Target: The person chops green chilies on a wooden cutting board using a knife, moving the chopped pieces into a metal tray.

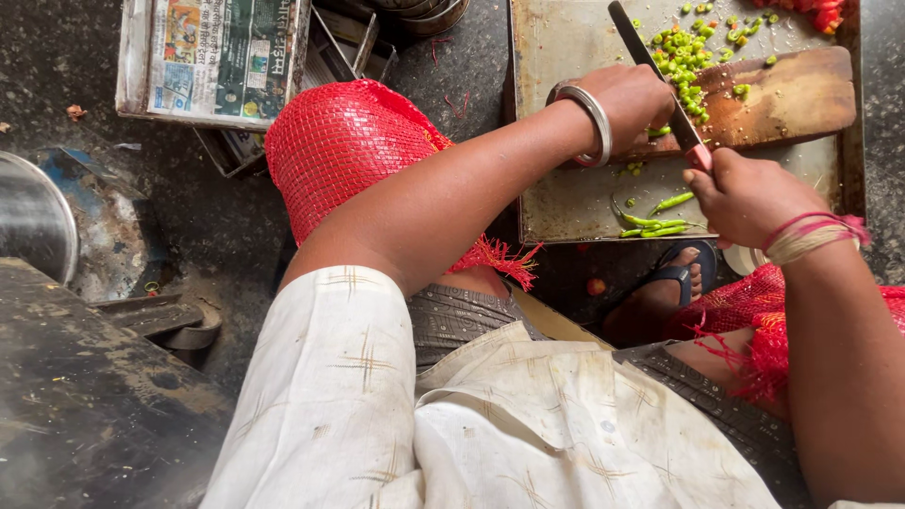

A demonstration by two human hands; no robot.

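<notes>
Dark stone floor point(217, 217) carries metal tray point(566, 203), newspaper-lined box point(212, 61) (upper left), red mesh sack point(344, 146).

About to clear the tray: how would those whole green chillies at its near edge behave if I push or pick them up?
The whole chillies look thin and small, so probably very light. They are curved and tapered, so a push would likely slide or spin them on the flat metal tray rather than roll them straight. Lying close to the near rim, they might slip off.

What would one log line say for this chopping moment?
right hand: grips knife | left hand: holds green chilies on wooden board | metal tray: whole chilies
</notes>
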